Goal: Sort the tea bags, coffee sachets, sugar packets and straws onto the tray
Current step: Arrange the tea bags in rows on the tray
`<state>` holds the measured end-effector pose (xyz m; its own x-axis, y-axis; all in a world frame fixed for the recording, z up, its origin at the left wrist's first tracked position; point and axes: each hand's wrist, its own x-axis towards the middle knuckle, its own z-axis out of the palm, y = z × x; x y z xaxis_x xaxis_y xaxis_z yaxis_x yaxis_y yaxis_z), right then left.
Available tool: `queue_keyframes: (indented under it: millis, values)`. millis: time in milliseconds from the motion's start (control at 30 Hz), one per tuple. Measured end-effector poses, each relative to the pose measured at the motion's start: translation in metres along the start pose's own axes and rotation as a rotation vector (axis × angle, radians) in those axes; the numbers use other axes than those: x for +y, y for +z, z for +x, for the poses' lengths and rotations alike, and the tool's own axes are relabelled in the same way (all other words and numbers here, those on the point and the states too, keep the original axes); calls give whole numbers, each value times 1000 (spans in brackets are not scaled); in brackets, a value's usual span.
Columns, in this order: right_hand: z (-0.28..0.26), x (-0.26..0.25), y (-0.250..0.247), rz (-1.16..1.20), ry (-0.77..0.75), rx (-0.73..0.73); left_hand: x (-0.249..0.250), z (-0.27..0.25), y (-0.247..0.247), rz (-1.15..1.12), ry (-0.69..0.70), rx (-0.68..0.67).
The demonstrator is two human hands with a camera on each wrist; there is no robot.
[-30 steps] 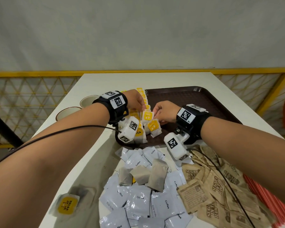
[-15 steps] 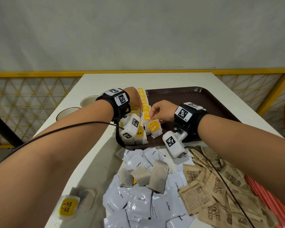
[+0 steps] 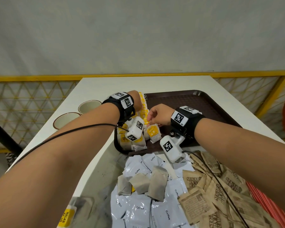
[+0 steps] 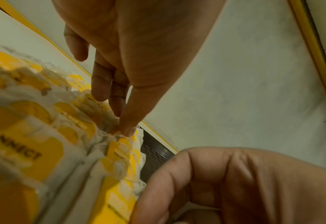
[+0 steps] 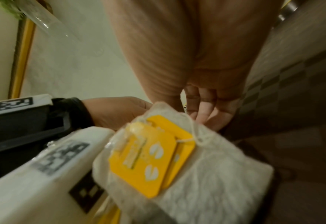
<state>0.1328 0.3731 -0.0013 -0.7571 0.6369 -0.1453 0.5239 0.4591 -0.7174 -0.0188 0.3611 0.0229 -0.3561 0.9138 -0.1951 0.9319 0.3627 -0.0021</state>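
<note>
Now your hands meet over the tea bags at the tray's left edge.
On the counter (image 3: pixel 95 89), the brown tray (image 3: pixel 196 102) carries a row of tea bags (image 3: pixel 142 106); your left hand (image 3: pixel 136 102) pinches the row's top, your right hand (image 3: pixel 160 115) pinches a yellow tag beside it.

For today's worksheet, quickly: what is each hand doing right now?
Left hand: fingertips pinching the tea bags in the row.
Right hand: fingers curled; whether it holds anything cannot be told.
</note>
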Motion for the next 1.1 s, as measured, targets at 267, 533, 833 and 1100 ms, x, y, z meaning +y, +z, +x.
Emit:
queue_keyframes:
  millis: [267,533,833,1100]
  values:
    - [2,1,1,-30,-8,17,3,1,2,-32,-32,10]
    - [3,4,1,-45,-8,21,4,-6,2,-31,-38,-15]
    - [3,6,3,-27,-16,24,-9,-10,6,-57,-39,25]
    - [-4,4,-2,14,-7,-36,-7,-19,-1,-124,37,22]
